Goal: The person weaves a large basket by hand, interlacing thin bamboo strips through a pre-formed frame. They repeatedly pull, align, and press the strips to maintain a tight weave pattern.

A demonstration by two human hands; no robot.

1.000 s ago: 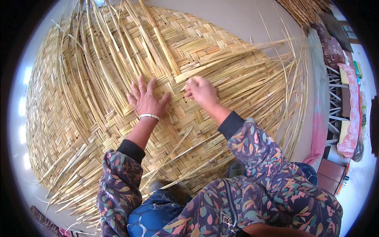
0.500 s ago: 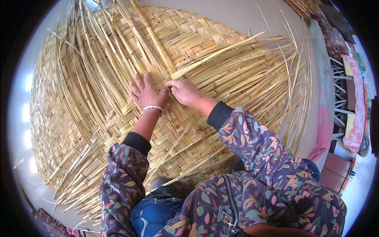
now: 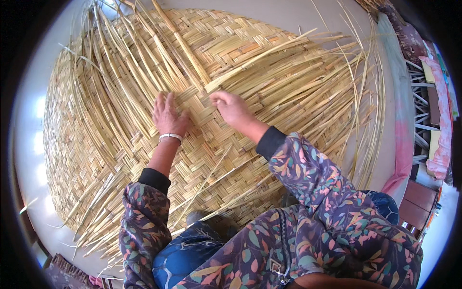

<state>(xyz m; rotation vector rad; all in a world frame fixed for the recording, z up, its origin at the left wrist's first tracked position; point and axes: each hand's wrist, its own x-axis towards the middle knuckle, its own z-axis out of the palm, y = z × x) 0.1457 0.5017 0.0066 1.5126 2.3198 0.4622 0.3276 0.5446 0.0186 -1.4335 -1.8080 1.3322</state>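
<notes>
- Woven mat (image 3: 211, 130) of pale yellow-tan split strips, lying flat on a smooth grey floor (image 3: 284, 12), directly in front of the person; fills most of the view.
- Weave tight, zigzag pattern; loose strip ends stick out past the lower-left edge.
- Long upright strips (image 3: 180, 43) run from the mat's middle up past its upper-left edge, side by side.
- Sideways strips (image 3: 298, 82) fan out to the right, ends splayed over the floor.
- Left hand (image 3: 169, 114): palm down over the mat, at the lower ends of the upright strips; fingers apart and loosely extended, nothing in the grasp. White bracelet (image 3: 171, 137) at the wrist.
- Right hand (image 3: 232, 107): at the inner ends of the sideways strips; fingers curled in. Cannot tell whether a strip is pinched.
- Person: dark leaf-patterned jacket (image 3: 337, 245), blue trousers (image 3: 180, 255).
- Right edge: pink-and-green cloth (image 3: 402, 135), metal rack (image 3: 420, 115), brown box (image 3: 417, 202).
</notes>
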